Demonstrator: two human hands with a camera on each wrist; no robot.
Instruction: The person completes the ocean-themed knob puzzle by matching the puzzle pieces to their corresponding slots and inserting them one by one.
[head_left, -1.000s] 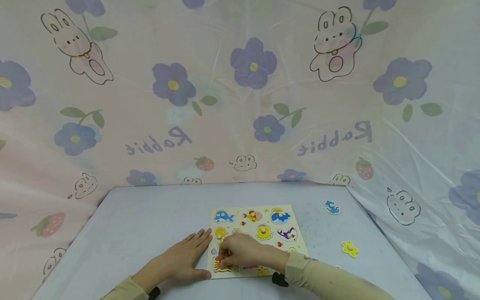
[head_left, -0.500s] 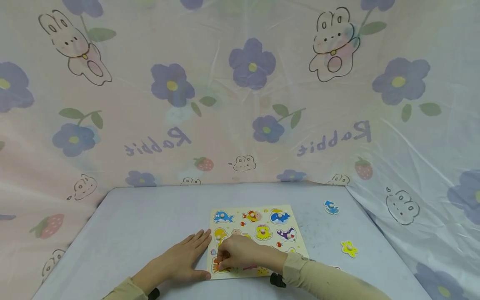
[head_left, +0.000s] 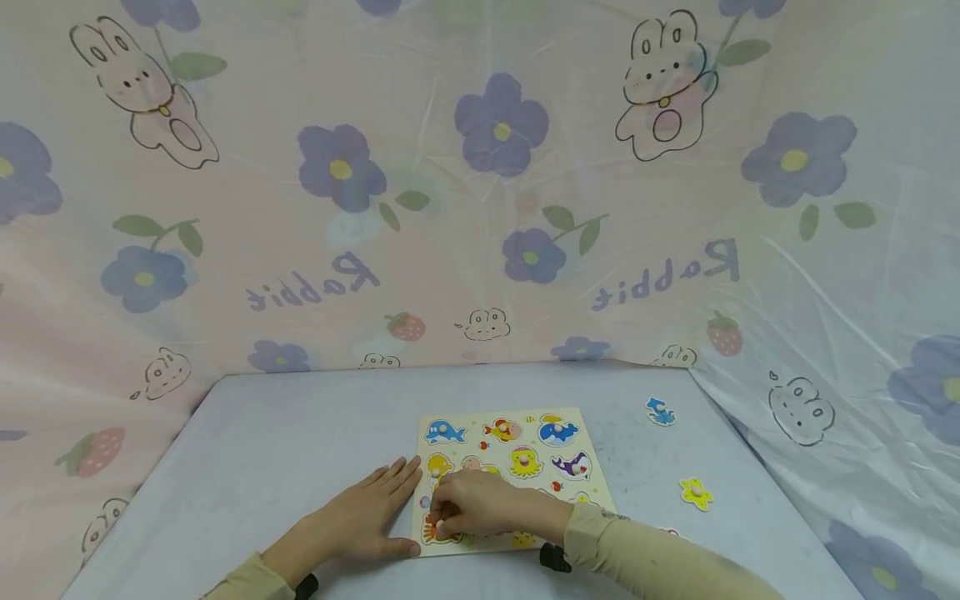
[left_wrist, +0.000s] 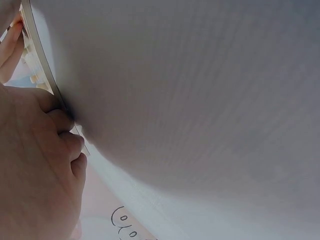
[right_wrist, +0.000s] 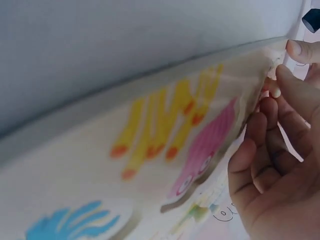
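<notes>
A cream puzzle board (head_left: pixel 461 451) with sea-animal pieces lies flat on the table. At its lower left corner my right hand (head_left: pixel 483 504) pinches the small knob of an orange crab piece (head_left: pixel 430 530), partly covered by the fingers. In the right wrist view, the thumb and index finger of the right hand (right_wrist: pixel 280 175) meet at a pale knob (right_wrist: pixel 274 90). My left hand (head_left: pixel 367 517) lies beside the board, fingers extended and fingertips at its left edge. The left wrist view shows the left hand (left_wrist: pixel 40 160) against the board's edge (left_wrist: pixel 42 55).
Right of the board lie a blue squid-like piece (head_left: pixel 660 412) and a yellow starfish piece (head_left: pixel 696 493). Another piece (head_left: pixel 670 532) is mostly hidden behind the right sleeve. A patterned curtain (head_left: pixel 427 275) hangs behind the table.
The right hand stays over the crab piece, with only a tiny shift of fingers and piece. The left hand keeps its place; the head view drifts slightly.
</notes>
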